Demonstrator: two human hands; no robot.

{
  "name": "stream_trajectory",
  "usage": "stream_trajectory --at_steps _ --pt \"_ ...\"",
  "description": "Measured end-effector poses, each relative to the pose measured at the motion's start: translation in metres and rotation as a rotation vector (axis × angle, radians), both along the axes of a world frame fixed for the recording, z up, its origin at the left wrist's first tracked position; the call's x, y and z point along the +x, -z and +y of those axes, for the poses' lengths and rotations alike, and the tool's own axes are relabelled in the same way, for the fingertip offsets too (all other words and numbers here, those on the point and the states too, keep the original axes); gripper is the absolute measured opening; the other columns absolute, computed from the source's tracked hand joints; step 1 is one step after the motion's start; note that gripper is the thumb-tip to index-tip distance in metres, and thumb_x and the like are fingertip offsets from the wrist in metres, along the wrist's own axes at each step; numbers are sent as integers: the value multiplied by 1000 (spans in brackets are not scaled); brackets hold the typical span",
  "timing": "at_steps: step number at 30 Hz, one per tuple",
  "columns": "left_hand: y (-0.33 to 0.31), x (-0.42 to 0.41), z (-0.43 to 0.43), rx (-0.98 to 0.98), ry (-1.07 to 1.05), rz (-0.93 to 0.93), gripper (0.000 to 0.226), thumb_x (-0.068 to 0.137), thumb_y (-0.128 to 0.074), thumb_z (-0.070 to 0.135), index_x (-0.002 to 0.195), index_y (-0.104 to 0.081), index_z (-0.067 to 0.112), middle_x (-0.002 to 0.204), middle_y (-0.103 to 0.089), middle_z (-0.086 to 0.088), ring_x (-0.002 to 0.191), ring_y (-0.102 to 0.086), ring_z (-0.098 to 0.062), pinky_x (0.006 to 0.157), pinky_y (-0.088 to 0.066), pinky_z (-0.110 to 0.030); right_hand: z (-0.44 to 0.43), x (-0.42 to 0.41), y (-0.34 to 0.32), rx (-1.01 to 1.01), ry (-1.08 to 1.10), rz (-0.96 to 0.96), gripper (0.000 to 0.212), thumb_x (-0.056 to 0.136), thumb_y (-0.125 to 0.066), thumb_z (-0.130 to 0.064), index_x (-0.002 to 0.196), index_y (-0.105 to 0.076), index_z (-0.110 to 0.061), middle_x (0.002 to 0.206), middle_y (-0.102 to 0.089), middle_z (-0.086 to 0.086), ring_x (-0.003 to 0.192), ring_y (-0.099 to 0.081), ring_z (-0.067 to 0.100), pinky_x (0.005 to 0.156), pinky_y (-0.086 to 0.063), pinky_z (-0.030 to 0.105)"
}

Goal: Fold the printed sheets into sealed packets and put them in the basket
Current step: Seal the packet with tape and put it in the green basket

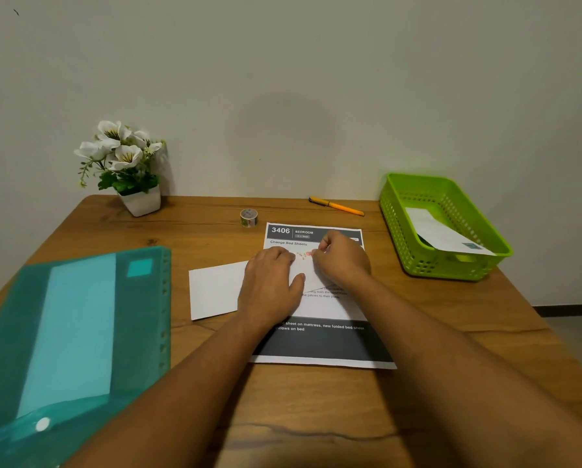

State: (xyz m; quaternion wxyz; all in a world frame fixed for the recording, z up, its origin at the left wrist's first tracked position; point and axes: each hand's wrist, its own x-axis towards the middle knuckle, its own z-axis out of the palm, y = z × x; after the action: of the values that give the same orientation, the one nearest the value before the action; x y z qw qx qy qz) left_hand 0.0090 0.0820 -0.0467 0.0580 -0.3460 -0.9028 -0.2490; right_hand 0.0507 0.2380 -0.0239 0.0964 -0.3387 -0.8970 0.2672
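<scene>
— Which step is this?
— Sealing, I'd say. The folded packet (215, 288) lies mid-counter on top of a flat printed sheet (316, 342). A strip of tape (307, 254) with red marks sits at its far edge.
— And the hands?
— The left hand (269, 285) lies palm down on the folded packet, fingers flat and thumb spread, pinning it. The right hand (341, 260) is curled, its fingertips pinching the end of the strip. I can't tell whether the strip is stuck down fully.
— What does the next move call for?
— Rubbing the strip flat across the flap while the left hand holds the fold down. Then the folded packet has to lift clear without dragging the sheet beneath, and go right to the green basket (451, 194). One finished packet (441, 234) is in there already.
— Anything left after that?
— The printed sheet looks unfolded. The tape roll (249, 217) stands just beyond it on the counter (282, 417), within easy reach.
</scene>
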Motion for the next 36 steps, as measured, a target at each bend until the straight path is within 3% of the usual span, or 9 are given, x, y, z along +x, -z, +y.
stream_trajectory --at_steps 2,4,6,11,31,36 --pt "0 0 0 0 -3 -4 51 98 -58 44 141 -57 18 144 -55 0 132 -45 -18 113 -37 -39 -3 15 12 66 -49 153 4 97 -60 -31 99 -61 -27 92 -66 -6 88 -62 19 65 -44 33" --pt "1 0 1 1 -6 -1 51 97 -59 44 141 -58 18 143 -56 0 132 -46 -18 113 -37 -39 -6 26 23 144 -146 239 11 99 -59 -29 109 -64 -26 105 -63 -5 93 -60 17 72 -47 33" --pt "1 -1 1 -1 -4 4 50 97 -59 43 140 -59 17 142 -57 0 131 -46 -18 112 -38 -39 -7 28 28 242 -250 261 21 100 -57 -27 119 -65 -23 116 -59 -2 101 -57 20 78 -47 35" --pt "0 -1 0 -7 12 13 49 98 -58 41 140 -59 16 142 -57 -2 131 -47 -20 112 -36 -39 -11 24 28 419 -387 187 30 102 -50 -23 125 -69 -21 122 -61 -1 107 -53 27 78 -50 39" --pt "-1 0 -1 -11 15 -1 49 97 -58 39 140 -60 14 141 -58 -4 131 -47 -21 112 -38 -40 -18 28 25 423 -403 102 32 101 -45 -27 129 -61 -24 126 -56 3 108 -48 30 84 -47 44" --pt "-2 1 -1 -38 9 -7 53 98 -56 40 144 -55 12 146 -54 -5 135 -45 -22 114 -35 -40 -12 33 26 379 -420 157 32 103 -50 -23 128 -69 -24 126 -63 -1 111 -50 26 87 -50 42"
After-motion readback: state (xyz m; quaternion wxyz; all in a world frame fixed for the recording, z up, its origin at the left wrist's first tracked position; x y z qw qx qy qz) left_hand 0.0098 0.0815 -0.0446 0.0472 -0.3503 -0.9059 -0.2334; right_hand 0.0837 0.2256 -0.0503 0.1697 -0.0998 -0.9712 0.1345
